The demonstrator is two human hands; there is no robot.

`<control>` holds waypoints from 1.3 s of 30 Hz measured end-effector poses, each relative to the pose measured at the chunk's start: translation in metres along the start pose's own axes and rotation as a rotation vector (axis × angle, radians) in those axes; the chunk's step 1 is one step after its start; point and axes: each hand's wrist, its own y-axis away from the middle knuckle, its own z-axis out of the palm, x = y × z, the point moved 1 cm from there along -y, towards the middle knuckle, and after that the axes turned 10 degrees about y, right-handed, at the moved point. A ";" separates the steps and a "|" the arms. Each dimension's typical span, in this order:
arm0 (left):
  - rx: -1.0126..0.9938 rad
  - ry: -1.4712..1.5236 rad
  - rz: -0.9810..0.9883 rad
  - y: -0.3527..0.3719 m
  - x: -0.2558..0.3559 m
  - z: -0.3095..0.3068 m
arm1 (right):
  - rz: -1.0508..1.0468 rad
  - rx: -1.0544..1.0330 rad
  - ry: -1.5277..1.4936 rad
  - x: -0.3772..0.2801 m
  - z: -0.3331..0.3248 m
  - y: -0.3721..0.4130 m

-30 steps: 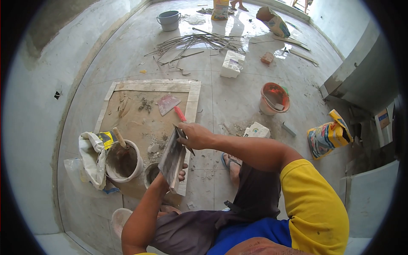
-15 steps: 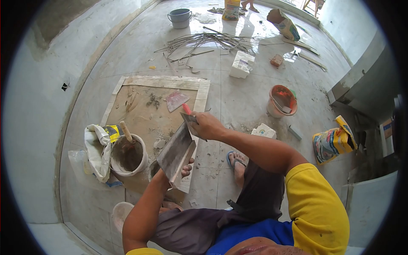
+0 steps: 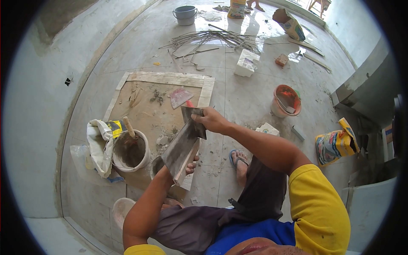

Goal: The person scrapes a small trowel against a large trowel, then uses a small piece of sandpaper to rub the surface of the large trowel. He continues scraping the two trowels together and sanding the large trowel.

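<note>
My left hand (image 3: 191, 167) grips a long, narrow grey board (image 3: 179, 149) from below, its fingers curled along the pale edge. The board slants up and away from me, and its top face looks smeared with grey. My right hand (image 3: 211, 120) pinches a flat metal scraper blade (image 3: 199, 131) across the board's far end, thumb on the near face. Just beyond lies a putty knife (image 3: 180, 98) with a red handle, on a sandy sheet (image 3: 142, 108) with a pale frame. Left of the board stands a mortar bucket (image 3: 147, 154) with a wooden handle sticking out.
A white sack (image 3: 98, 146) leans by the mortar bucket. To the right are an orange bucket (image 3: 278, 111), a yellow bag (image 3: 335, 146) and a white block (image 3: 267, 129). Farther off lie thin metal rods (image 3: 212, 39), a foam block (image 3: 245, 63) and a grey bucket (image 3: 185, 18).
My right hand has moved slightly with the scraper blade, which now stands more upright across the board's far end. My left hand keeps its hold on the board. The view has shifted a little.
</note>
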 end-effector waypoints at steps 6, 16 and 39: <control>-0.018 -0.014 0.016 0.002 0.000 0.005 | -0.311 0.320 0.338 0.004 0.009 0.000; -0.026 -0.042 0.017 -0.001 0.001 0.001 | -0.034 0.108 0.068 0.008 0.010 -0.004; 0.063 -0.150 0.085 -0.002 0.010 -0.009 | -0.027 0.210 -0.081 0.004 0.002 -0.009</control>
